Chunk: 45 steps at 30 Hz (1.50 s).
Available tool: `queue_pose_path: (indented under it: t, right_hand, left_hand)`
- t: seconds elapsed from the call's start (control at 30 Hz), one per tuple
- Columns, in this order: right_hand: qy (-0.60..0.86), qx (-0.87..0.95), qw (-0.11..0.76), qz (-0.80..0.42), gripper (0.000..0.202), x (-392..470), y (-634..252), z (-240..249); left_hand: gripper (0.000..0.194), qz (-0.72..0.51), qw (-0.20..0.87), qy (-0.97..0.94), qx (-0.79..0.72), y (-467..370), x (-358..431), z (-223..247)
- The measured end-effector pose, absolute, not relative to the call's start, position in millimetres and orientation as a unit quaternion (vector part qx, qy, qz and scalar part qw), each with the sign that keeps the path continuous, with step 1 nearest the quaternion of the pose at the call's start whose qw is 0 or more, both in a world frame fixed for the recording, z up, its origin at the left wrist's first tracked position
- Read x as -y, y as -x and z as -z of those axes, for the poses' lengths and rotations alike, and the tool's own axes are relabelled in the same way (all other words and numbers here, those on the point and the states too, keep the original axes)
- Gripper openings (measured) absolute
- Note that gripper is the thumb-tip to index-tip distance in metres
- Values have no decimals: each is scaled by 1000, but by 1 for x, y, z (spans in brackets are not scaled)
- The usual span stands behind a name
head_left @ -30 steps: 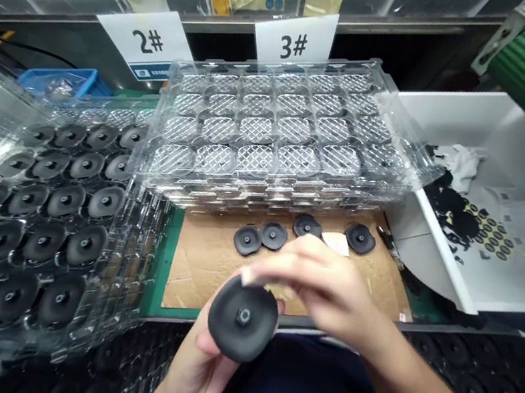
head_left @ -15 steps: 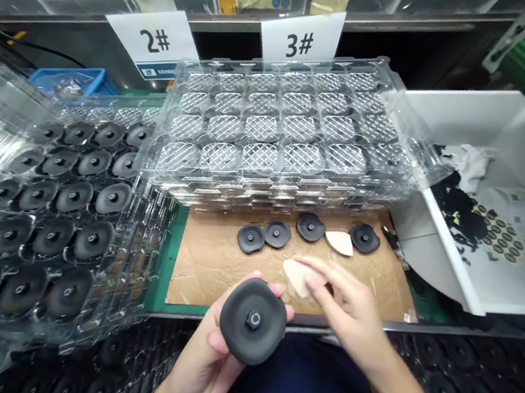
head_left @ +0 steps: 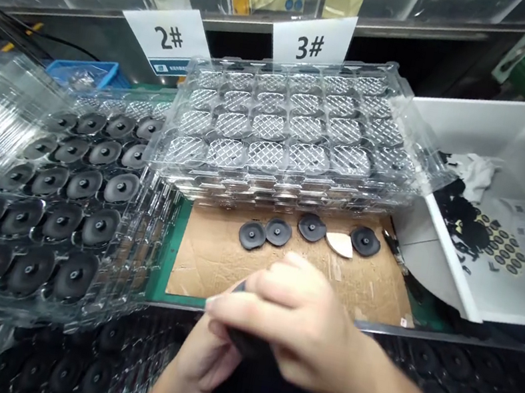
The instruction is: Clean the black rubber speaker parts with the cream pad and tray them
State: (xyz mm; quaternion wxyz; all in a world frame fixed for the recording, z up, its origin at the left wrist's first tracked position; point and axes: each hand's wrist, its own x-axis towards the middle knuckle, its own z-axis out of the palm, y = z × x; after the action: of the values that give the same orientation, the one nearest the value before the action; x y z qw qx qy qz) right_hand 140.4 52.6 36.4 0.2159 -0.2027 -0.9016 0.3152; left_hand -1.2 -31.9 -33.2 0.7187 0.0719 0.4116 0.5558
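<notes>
My left hand (head_left: 206, 359) holds a black round disc part (head_left: 249, 344) low in the middle; only its dark lower edge shows. My right hand (head_left: 293, 327) lies over the disc with the fingers closed down on it, covering its face. Just beyond, several black discs (head_left: 278, 232) and a pale wedge-shaped piece (head_left: 339, 244) lie in a row on a brown cardboard sheet (head_left: 211, 258).
Clear plastic trays full of black discs (head_left: 61, 215) are stacked at left. A stack of empty clear trays (head_left: 284, 132) sits behind the cardboard under signs 2# and 3#. A white bin (head_left: 446, 219) with black scraps stands at right. More filled trays lie low in front.
My right hand, which held a pale piece beside the disc, has moved left and down onto the disc and hides it. The view has shifted slightly.
</notes>
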Motion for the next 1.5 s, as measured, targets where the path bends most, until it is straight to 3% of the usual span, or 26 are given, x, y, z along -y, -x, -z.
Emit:
queue_pose_path:
  t: [0.13, 0.27, 0.43, 0.63, 0.77, 0.87, 0.97, 1.07, 1.27, 1.37, 1.5]
  right_hand:
    - [309, 888, 162, -298, 39, -57, -145, -41]
    - [305, 863, 283, -285, 32, -41, -133, -34]
    - [358, 838, 322, -256, 33, -8, -127, -27]
    - [379, 724, 322, -477, 26, -23, -146, -23]
    - [495, 669, 373, -411, 29, -32, -154, -25]
    - [437, 731, 397, -341, 35, -28, -143, -33]
    - [312, 811, 355, -344, 34, -26, -127, -39]
    - [285, 831, 264, -398, 26, -31, -117, -40]
    - [315, 814, 371, -318, 27, -38, -112, -39]
    - [259, 828, 297, -399, 26, -34, -127, -40]
    - [349, 813, 234, -404, 21, -28, -149, -42]
  left_hand:
    - [57, -563, 746, -65, -351, 7, 27, 28]
    - [28, -580, 736, -75, -342, 10, 26, 26]
    - [63, -633, 666, -105, -381, 10, 20, 21]
    - [61, -663, 642, -116, -367, 7, 16, 15]
    - [57, -656, 663, -122, -340, 3, 16, 13]
    - [58, -644, 667, -123, -354, 2, 17, 13]
    - [55, -631, 665, -124, -380, 6, 17, 14]
    - [56, -640, 648, -106, -399, 9, 16, 14]
    - [53, -599, 681, -135, -399, 1, 15, 7]
    - [56, -593, 705, -120, -370, 1, 16, 7]
    - [59, -619, 681, -94, -380, 3, 17, 9]
